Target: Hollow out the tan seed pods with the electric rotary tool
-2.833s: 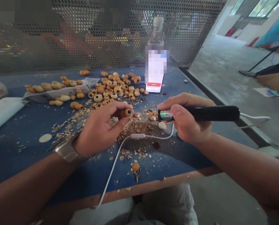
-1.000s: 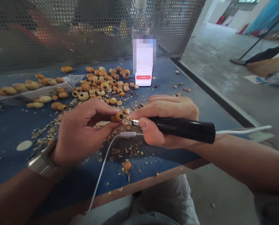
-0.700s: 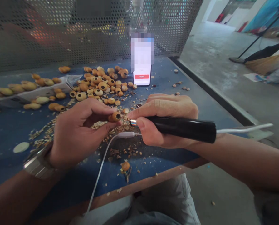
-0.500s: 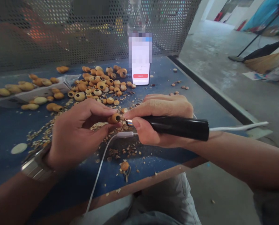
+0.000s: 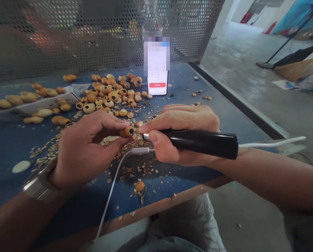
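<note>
My left hand [image 5: 87, 154] pinches a hollow orange-brown seed [image 5: 127, 131] between thumb and fingers, its dark hole facing right. My right hand [image 5: 181, 122] grips a black pen-shaped electric rotary tool [image 5: 201, 142] with a metal tip and a white cable. That tip points left at the seed, with a small gap between them. Only a thin strip of tool tip shows beyond my fingers. The hands are close but do not touch.
A heap of drilled seeds [image 5: 110, 98] lies beyond my hands, near a phone [image 5: 156, 87] and a plastic bottle [image 5: 152, 24]. Shell debris [image 5: 127, 168] covers the blue tabletop. A white cable [image 5: 111, 189] crosses its front edge. A perforated metal screen [image 5: 67, 35] stands behind.
My hands have come closer together, bringing the tool tip near the seed. The seed has turned, and the head view has shifted, moving the table left and the background slightly up.
</note>
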A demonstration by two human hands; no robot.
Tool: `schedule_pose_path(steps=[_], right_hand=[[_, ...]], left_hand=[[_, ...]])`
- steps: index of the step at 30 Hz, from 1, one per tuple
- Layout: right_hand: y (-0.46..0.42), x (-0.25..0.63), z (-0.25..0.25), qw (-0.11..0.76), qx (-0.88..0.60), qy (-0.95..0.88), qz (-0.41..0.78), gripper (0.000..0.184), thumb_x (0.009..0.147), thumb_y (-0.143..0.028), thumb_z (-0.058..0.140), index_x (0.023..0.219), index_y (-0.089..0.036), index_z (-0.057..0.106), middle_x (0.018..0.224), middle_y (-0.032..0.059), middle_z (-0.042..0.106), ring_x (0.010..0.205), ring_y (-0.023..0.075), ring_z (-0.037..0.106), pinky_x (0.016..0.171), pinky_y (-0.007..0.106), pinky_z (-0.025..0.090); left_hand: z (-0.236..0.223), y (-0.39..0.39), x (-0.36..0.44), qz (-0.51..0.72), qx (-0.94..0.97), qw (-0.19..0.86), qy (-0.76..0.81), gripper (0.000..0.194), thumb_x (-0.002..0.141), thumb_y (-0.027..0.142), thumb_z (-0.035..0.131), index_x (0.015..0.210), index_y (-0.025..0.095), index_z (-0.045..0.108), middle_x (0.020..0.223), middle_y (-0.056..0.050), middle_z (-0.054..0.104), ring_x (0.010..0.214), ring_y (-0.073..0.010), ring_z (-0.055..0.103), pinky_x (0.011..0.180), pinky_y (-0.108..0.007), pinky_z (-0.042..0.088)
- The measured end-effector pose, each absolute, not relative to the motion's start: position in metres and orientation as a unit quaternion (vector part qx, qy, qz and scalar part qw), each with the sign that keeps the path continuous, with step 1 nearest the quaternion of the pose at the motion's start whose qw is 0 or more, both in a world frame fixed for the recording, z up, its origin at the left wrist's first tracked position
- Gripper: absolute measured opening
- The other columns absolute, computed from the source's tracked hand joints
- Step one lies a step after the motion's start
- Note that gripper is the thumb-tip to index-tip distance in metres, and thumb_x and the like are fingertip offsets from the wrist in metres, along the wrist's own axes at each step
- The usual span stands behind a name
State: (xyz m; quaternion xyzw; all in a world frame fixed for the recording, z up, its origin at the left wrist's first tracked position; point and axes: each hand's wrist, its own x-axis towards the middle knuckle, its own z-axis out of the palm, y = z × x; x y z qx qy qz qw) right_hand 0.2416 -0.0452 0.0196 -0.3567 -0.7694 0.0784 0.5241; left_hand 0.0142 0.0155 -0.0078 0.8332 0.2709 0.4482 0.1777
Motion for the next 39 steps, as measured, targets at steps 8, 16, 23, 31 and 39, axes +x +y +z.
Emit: schedule_pose_path(steps=[8, 16, 23, 31, 39], right_hand=[[-0.0447, 0.2415, 0.019, 0.539, -0.345, -0.764, 0.083, 0.011, 0.089, -0.022, 0.067, 0.085, -0.025, 0.076, 0.08, -0.0023, 0.079, 0.069, 0.01, 0.073, 0.063, 0.019, 0.059], [-0.049, 0.2402, 0.0258, 0.528, -0.381, -0.753, 0.09, 0.01, 0.086, -0.022, 0.07, 0.08, -0.029, 0.075, 0.077, -0.0019, 0.079, 0.061, 0.012, 0.07, 0.06, 0.023, 0.061], [-0.0477, 0.2412, 0.025, 0.526, -0.369, -0.759, 0.107, 0.014, 0.084, -0.019, 0.07, 0.076, -0.03, 0.073, 0.077, -0.0042, 0.079, 0.063, 0.0125, 0.071, 0.063, 0.023, 0.061], [-0.0481, 0.2404, 0.0235, 0.531, -0.357, -0.76, 0.109, 0.014, 0.085, -0.018, 0.07, 0.079, -0.029, 0.073, 0.08, -0.0042, 0.079, 0.067, 0.0111, 0.072, 0.069, 0.021, 0.061], [-0.0491, 0.2416, 0.0249, 0.516, -0.385, -0.755, 0.127, 0.01, 0.087, -0.023, 0.069, 0.079, -0.028, 0.073, 0.081, -0.0029, 0.08, 0.067, 0.0114, 0.072, 0.066, 0.02, 0.059]], left_hand=[[-0.0069, 0.0139, 0.0163, 0.459, 0.809, 0.218, 0.296, 0.022, 0.078, 0.009, 0.084, 0.095, 0.021, 0.074, 0.092, 0.001, 0.074, 0.085, -0.0113, 0.073, 0.08, -0.021, 0.064], [-0.0035, 0.0128, 0.0197, 0.459, 0.812, 0.19, 0.305, 0.018, 0.079, 0.014, 0.084, 0.093, 0.021, 0.074, 0.089, 0.001, 0.075, 0.078, -0.0126, 0.075, 0.075, -0.022, 0.067], [-0.005, 0.0121, 0.016, 0.456, 0.815, 0.198, 0.298, 0.023, 0.077, 0.011, 0.085, 0.095, 0.021, 0.074, 0.091, 0.002, 0.074, 0.082, -0.0101, 0.073, 0.078, -0.018, 0.065], [-0.0021, 0.0109, 0.0198, 0.456, 0.812, 0.2, 0.305, 0.022, 0.078, 0.012, 0.085, 0.095, 0.02, 0.074, 0.09, 0.002, 0.075, 0.08, -0.0093, 0.075, 0.077, -0.016, 0.065], [-0.0024, 0.0101, 0.0186, 0.458, 0.812, 0.172, 0.32, 0.023, 0.076, 0.015, 0.088, 0.093, 0.02, 0.074, 0.088, 0.003, 0.077, 0.076, -0.0075, 0.075, 0.072, -0.012, 0.062]])
